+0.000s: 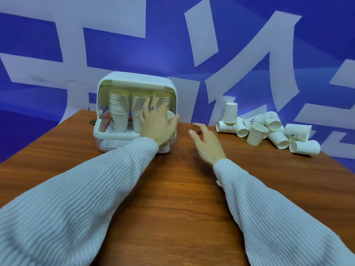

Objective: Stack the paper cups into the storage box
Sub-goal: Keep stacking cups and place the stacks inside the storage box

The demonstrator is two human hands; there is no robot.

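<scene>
Wood-grain table (pixel 172 189), blue/white banner (pixel 172 45) behind, small dark obj (pixel 92 121), maybe cord.

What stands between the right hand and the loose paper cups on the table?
Nothing visible does. The right hand is open above bare wooden table, and the pile of loose paper cups lies further right with only tabletop between them. The left hand is away at the storage box.

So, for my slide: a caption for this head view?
Left hand places a white paper cup into the white plastic storage box; right hand hovers open.

Pale ribbed knit sleeves (pixel 269 198); small dark mark on left grip (pixel 156 123).
</scene>
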